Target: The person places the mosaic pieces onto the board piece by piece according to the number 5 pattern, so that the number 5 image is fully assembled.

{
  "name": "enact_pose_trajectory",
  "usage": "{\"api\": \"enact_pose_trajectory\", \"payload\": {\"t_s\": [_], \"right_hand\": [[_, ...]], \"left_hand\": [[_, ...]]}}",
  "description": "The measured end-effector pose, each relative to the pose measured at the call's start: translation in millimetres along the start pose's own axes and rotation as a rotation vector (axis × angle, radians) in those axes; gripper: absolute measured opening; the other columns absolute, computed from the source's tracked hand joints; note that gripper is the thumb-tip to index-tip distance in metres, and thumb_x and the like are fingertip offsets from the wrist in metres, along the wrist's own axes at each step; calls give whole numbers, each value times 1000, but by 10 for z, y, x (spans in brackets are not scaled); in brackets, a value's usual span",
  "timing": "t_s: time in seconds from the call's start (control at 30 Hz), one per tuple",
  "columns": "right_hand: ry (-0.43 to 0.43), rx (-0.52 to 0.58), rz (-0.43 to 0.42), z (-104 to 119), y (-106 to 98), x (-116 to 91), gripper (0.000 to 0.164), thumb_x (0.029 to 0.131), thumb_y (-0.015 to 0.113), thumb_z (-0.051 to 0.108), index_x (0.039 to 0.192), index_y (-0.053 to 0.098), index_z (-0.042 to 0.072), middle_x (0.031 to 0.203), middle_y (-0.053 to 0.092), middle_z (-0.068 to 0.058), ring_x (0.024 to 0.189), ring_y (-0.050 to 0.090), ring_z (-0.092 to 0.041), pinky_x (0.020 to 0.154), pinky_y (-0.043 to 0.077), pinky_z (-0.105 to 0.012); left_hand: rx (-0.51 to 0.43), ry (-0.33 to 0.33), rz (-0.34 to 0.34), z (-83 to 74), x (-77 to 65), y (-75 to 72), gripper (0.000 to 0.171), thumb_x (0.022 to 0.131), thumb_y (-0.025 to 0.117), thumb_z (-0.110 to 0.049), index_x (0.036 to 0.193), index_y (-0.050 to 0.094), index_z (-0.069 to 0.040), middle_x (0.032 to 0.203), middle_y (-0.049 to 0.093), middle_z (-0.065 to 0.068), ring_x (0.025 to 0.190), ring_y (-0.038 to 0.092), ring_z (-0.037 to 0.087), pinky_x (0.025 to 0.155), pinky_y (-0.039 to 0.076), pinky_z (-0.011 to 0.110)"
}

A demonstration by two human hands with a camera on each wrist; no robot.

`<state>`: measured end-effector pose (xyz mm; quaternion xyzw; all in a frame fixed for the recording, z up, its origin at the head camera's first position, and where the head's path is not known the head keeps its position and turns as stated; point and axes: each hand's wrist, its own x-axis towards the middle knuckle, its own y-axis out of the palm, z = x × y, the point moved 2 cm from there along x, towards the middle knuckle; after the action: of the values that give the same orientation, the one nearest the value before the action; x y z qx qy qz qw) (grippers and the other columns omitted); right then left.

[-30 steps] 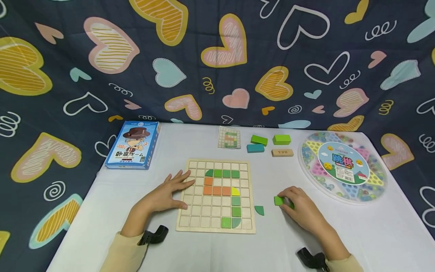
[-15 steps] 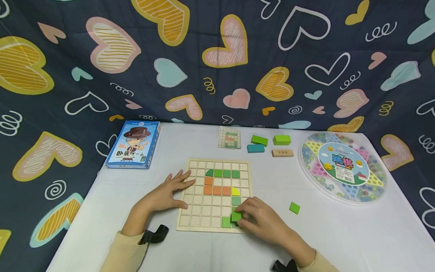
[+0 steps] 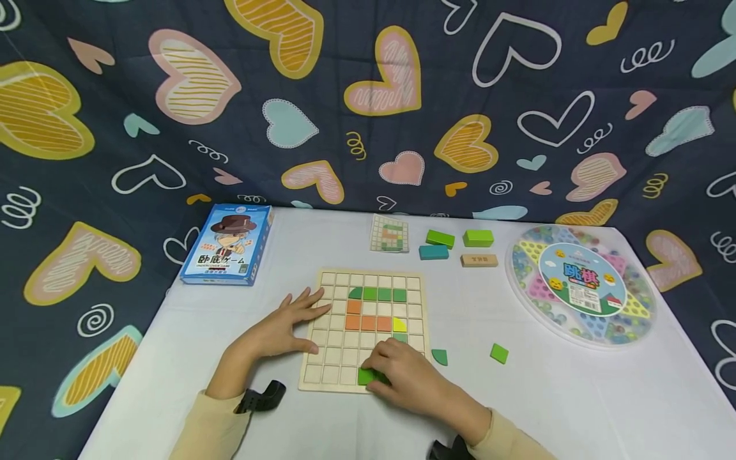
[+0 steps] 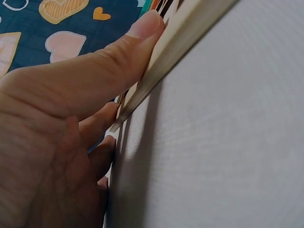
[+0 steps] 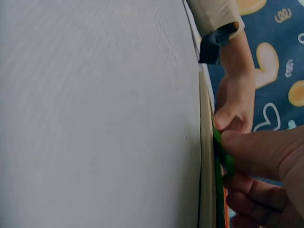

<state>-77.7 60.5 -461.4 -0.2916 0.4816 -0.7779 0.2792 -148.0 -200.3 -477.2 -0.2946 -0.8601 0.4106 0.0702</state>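
My left hand [image 3: 282, 326] lies with spread fingers along the left side of a wooden grid board [image 3: 333, 338]. In the left wrist view its thumb [image 4: 128, 42] touches the board's edge. Over the front row, my right hand [image 3: 405, 377] pinches a green square tile [image 5: 223, 154] between thumb and fingers. Green at the fingertips [image 3: 365, 376] covers a front-row cell; the hand hides the tiles to its right. Farther back on the board sit a row of green tiles [image 3: 384, 294], several orange tiles [image 3: 368, 322] and a yellow tile [image 3: 399, 325].
Right of the board lie a green quarter-round tile [image 3: 439, 356] and a green square tile [image 3: 499, 353]. Behind are a pattern card [image 3: 389, 233], green blocks [image 3: 478, 238], a teal block [image 3: 434, 252] and a wooden block [image 3: 479, 260]. A blue box [image 3: 227, 246] and round marble game [image 3: 581, 287] flank them.
My right hand has moved left from the table onto the board's front row, carrying a green tile. A green square tile now lies where it was. The left hand has stayed put.
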Motion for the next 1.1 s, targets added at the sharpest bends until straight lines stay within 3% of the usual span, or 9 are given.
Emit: {"api": "enact_pose_trajectory", "payload": {"t_s": [0.23, 0.43, 0.57, 0.77, 1.1], "right_hand": [[31, 6, 36, -1, 2, 23, 28, 83, 71, 32, 107, 69, 16, 101, 62, 8, 96, 54, -7, 84, 49, -26], [110, 127, -49, -196, -226, -148, 37, 82, 73, 30, 114, 66, 13, 111, 63, 6, 104, 56, -9, 89, 51, -31], [230, 165, -80, -429, -362, -377, 38, 81, 75, 24, 115, 66, 13, 112, 62, 9, 105, 56, -8, 89, 51, -32], [425, 153, -50, -676, -425, -680, 37, 77, 78, 20, 112, 67, 17, 108, 63, 11, 105, 59, -10, 89, 52, -36], [438, 91, -40, -723, -413, -727, 25, 77, 77, 16, 101, 67, 17, 101, 62, 12, 98, 60, -8, 84, 53, -32]], "left_hand": [[1, 0, -3, 6, 3, 4, 81, 70, 78, -41, 142, 46, -18, 157, 23, 10, 146, 9, 36, 116, 1, 58], [-1, 6, 2, 9, 4, 11, 82, 70, 78, -42, 142, 46, -17, 157, 22, 11, 146, 8, 37, 116, 0, 59], [6, 13, 0, 5, -1, 2, 82, 70, 77, -43, 142, 46, -17, 157, 22, 11, 146, 8, 38, 115, 0, 59], [9, -11, 5, -2, -13, -17, 82, 70, 78, -43, 142, 45, -21, 158, 21, 5, 147, 7, 34, 117, 0, 56], [4, 10, 4, 16, -2, -1, 82, 70, 77, -43, 142, 46, -17, 157, 22, 11, 146, 8, 37, 116, 0, 59]]}}
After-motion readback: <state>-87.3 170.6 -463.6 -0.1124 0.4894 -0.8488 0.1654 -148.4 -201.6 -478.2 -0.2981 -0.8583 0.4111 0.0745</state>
